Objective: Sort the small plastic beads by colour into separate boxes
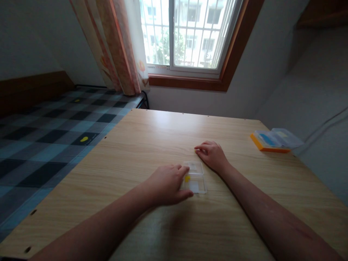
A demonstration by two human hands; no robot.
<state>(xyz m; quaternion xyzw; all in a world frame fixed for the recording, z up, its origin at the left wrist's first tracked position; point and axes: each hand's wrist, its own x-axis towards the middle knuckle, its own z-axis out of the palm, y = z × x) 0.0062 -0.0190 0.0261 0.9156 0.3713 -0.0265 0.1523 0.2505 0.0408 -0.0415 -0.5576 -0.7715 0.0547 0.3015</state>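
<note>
Touching 1 open clear box [202, 181] on the worktop [130, 152], left hand [169, 183] at its left side with thumb and fingers apart, right hand [210, 154] just beyond the box, fingertips pinched together on 1 tiny yellow piece [195, 150]

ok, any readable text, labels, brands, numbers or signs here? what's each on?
None legible.
Checked bedsheet: tiny marks beside the yellow motif, possibly lettering; too small to read.
Window frame: small reddish marks low on the left; too blurred.
Clear plastic box at the left hand: pale patches, no readable print.
</note>
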